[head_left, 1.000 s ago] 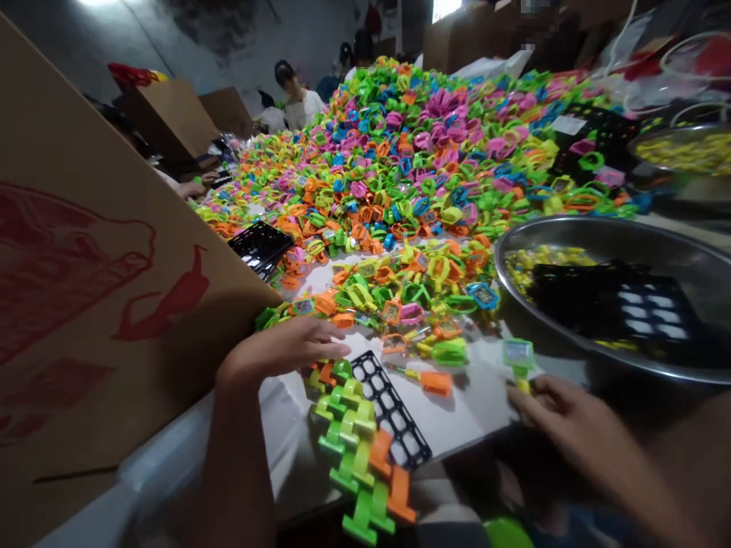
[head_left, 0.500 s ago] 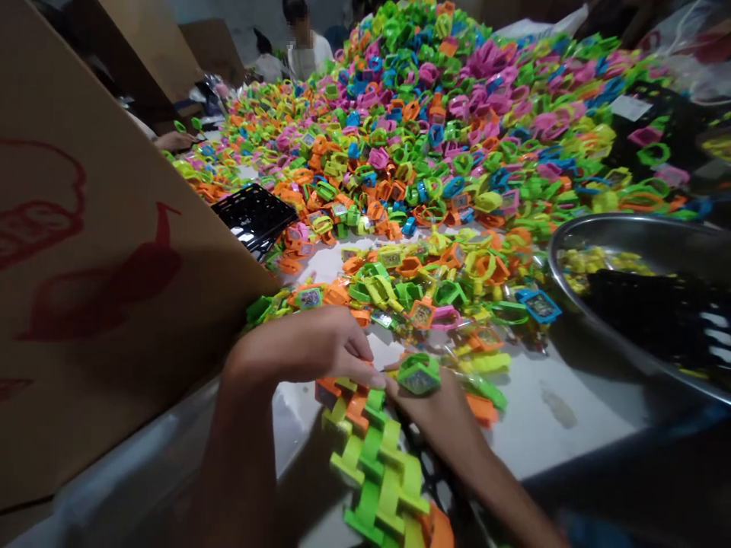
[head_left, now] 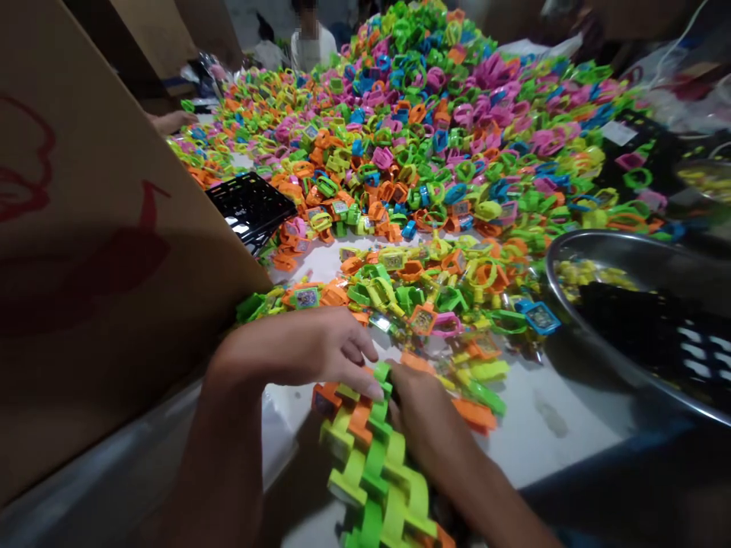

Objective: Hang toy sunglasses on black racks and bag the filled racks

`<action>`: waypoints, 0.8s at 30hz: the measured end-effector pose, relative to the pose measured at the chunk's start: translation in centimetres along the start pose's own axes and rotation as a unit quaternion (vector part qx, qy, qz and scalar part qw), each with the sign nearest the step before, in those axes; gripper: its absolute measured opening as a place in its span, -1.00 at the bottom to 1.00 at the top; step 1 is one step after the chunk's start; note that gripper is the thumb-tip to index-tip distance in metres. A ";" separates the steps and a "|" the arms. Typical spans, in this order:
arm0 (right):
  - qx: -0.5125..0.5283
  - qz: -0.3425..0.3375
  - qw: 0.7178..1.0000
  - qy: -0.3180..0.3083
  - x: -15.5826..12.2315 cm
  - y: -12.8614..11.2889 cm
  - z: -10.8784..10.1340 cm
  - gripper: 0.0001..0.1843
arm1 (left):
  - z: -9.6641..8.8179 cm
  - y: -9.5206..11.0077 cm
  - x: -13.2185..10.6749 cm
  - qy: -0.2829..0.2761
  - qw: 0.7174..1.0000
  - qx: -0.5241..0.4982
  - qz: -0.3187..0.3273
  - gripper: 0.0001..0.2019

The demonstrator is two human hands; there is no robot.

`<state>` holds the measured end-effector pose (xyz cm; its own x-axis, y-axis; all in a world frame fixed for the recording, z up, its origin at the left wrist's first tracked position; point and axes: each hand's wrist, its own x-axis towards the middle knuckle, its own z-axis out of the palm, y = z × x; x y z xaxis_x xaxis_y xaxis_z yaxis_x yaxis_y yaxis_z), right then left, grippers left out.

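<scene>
Rows of green, yellow and orange plastic toy watches (head_left: 374,457) stand packed side by side in front of me, over a black tray mostly hidden beneath them. My left hand (head_left: 334,346) reaches over the far end of the rows, its thumb touching the end watches and its fingers apart from the thumb. Against the right side of that end is my right hand (head_left: 426,407), fingers bent down and partly hidden. A green toy watch (head_left: 381,371) sits at the fingertips of my right hand, beside my left thumb.
A huge heap of colourful toy watches (head_left: 400,137) covers the table. Black trays (head_left: 248,202) lie at the left. A steel bowl (head_left: 576,240) holds yellow pieces and a black tray. A cardboard box (head_left: 114,251) rises close on my left. A person (head_left: 313,49) is behind.
The green toy watch that lay over the back of my right hand is gone from there; a green one now stands at the row's end. My right hand has turned and moved slightly down.
</scene>
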<state>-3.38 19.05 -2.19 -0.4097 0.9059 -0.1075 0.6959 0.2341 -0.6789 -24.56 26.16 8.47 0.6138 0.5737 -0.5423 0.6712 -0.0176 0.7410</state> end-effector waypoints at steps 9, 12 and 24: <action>-0.056 0.043 0.997 0.030 -2.5 0.1 -2.8 -0.78 | 0.8 0.0 2.3 0.001 0.998 0.025 0.049 -0.67; -0.141 0.044 0.982 0.120 -4.1 1.9 -5.6 -0.80 | 0.7 -0.3 2.4 -0.007 0.999 0.027 0.034 -0.63; -0.281 0.090 0.955 -0.001 -3.1 3.3 -5.8 -0.90 | 0.5 -0.5 2.2 -0.033 0.999 0.012 0.019 -0.60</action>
<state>3.66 19.04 0.14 -0.2531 0.9492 -0.1871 0.9621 0.2266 -0.1520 -23.32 27.05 6.68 0.6644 0.5175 -0.5393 0.6562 -0.0583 0.7524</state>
